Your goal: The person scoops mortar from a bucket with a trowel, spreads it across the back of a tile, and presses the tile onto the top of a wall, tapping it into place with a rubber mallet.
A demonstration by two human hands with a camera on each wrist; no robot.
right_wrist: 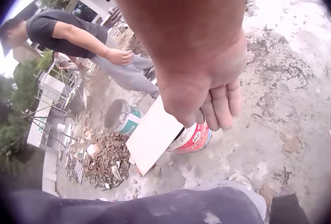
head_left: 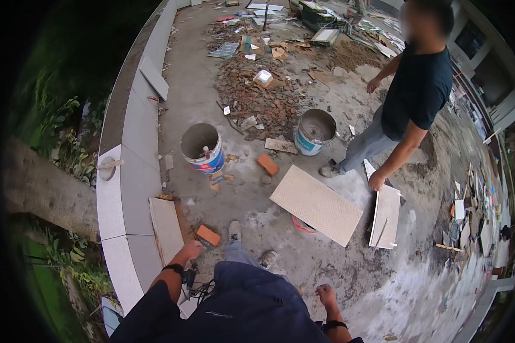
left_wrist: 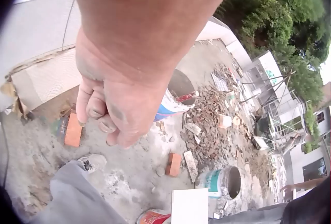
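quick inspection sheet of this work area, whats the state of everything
surface: concrete floor, dusty, with pale patches.
job's things: leaning tile against the low wall, orange brick beside it; large tile lying over a red bucket.
clutter: rubble heap, blue-banded bucket, teal-banded bucket, second brick, tile scraps.
hands: left hand and right hand hang relaxed, holding nothing.
cables: black cable by the left wrist.
surroundings: another person holding an upright tile; greenery beyond the wall.
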